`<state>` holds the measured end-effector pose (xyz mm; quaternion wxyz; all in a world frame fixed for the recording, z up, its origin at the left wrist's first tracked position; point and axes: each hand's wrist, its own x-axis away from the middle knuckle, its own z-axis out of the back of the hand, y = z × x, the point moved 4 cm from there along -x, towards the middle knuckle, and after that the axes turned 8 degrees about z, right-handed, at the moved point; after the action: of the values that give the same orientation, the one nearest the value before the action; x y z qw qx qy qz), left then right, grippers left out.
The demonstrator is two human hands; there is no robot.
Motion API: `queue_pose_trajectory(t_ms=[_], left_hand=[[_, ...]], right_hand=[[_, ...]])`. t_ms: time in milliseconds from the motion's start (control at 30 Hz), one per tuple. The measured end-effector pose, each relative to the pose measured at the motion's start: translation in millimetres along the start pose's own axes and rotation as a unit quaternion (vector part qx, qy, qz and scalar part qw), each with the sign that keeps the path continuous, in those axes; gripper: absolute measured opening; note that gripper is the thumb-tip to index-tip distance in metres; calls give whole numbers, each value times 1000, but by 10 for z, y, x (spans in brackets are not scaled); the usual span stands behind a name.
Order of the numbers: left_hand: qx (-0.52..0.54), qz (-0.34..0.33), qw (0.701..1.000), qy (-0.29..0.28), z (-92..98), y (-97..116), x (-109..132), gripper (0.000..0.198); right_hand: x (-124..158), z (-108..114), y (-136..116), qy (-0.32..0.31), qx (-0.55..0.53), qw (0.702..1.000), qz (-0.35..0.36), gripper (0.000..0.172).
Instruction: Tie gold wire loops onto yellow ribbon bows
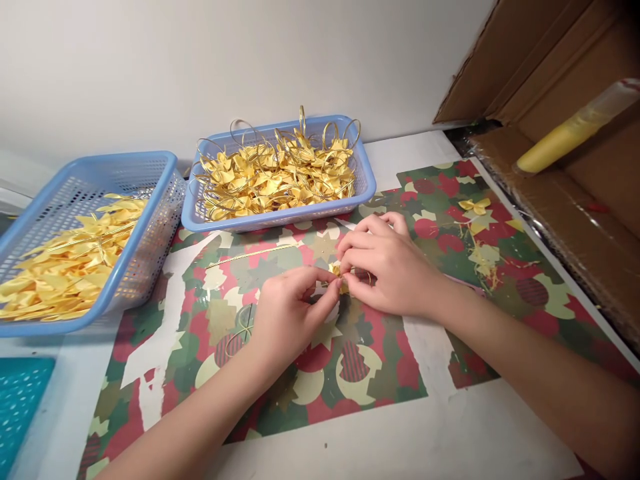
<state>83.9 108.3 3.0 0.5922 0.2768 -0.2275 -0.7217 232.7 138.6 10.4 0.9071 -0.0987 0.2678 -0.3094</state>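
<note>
Over the patterned sheet [313, 387], my left hand [295, 303] and my right hand [383, 267] meet with their fingertips pinched together. Between them is a small yellow ribbon bow [335, 268], mostly covered by the fingers. A bit of gold cord [370, 276] shows by the right fingers. Left of my hands, a straight gold cord [250, 255] lies flat. A thin looped cord [241, 339] rests near my left wrist. Past the right wrist, part of a pink handle-like thing [465, 285] sticks out from under the forearm.
Behind my hands, a blue basket [280, 217] holds many yellow bows with gold cord loops. Another blue basket [173, 163] at left holds yellow ribbon pieces. A loose bow [475, 206] and yellow threads [483, 257] lie right. Cardboard [565, 193] and a yellow-filled tube [560, 143] border the right side.
</note>
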Motion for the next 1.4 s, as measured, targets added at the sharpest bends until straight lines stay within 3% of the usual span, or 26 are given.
queue_pose_trajectory(t_ms=[167,333,533,767,900,1133,1400], left_hand=[[-52,-102,992,52,-16,39,34,15],[-152,-206,961,108,-27,74,72,21],[-207,-262,933,135,-4,109,86,23],[-205,-249,935,145,7,98,74,22],[-170,-221,951,134,24,79,70,18],[-83,-133,981,114,48,16,42,14],[-63,-106,986,114,62,15,25,15]], right_hand=[[5,-41,44,10,-62,996,-62,13],[15,-72,62,6,-87,991,-100,14],[34,-116,63,-11,-77,991,-110,15],[9,-17,68,-1,-68,993,-101,10],[-4,46,47,-7,-77,996,-49,8],[19,-30,9,16,-71,997,-14,7],[47,-71,16,36,-60,997,-16,12]])
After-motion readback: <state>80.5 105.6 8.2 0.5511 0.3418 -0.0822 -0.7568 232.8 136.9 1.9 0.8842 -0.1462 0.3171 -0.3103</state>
